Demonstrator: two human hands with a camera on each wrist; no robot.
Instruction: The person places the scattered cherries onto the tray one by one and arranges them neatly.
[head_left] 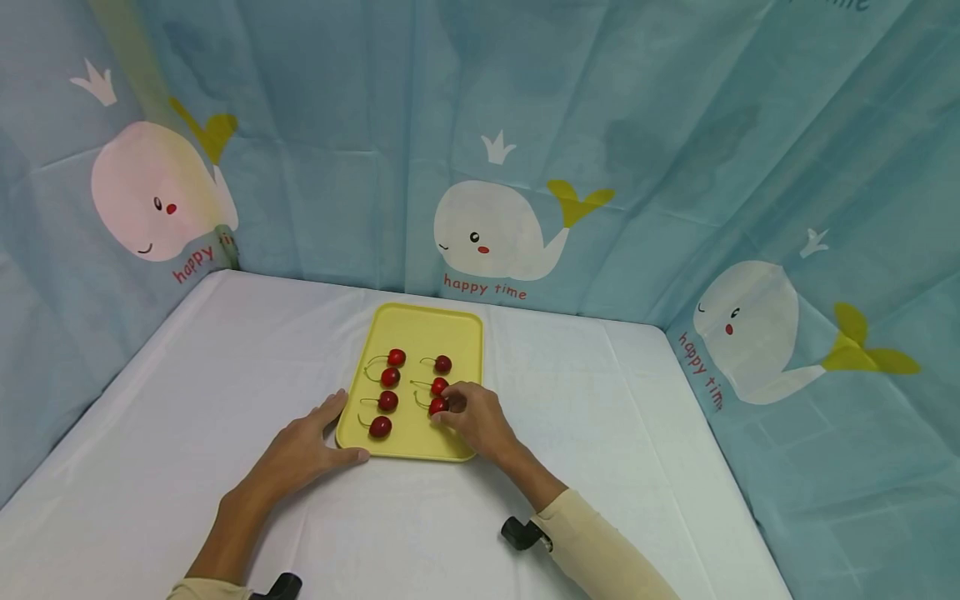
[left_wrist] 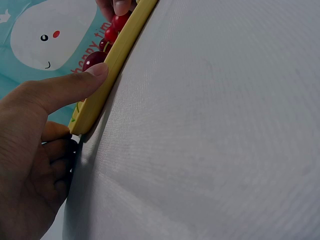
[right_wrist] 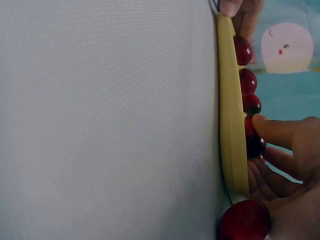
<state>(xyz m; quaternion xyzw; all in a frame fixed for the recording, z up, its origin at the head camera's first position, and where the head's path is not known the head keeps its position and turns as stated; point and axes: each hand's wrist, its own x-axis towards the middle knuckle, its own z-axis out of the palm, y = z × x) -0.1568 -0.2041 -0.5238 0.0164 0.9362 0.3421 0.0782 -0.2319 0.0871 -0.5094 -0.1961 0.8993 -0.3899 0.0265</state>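
Observation:
A yellow tray (head_left: 429,327) lies on the white cloth. On it several red cherries with stems form a left column, the nearest cherry (head_left: 380,427) close to the front left; three more stand in a right column. My right hand (head_left: 480,421) pinches the nearest cherry (head_left: 438,406) of the right column between thumb and fingers, low over the tray. In the right wrist view another dark cherry (right_wrist: 245,221) shows beside the palm; the hand hides it from the head view. My left hand (head_left: 303,454) grips the tray's front left corner, thumb (left_wrist: 75,87) along the front rim.
White cloth (head_left: 600,433) covers the table around the tray. Behind and on both sides hang blue curtains (head_left: 330,200) printed with whales. A black wrist camera (head_left: 519,533) sits at the right sleeve, another (head_left: 283,587) at the left.

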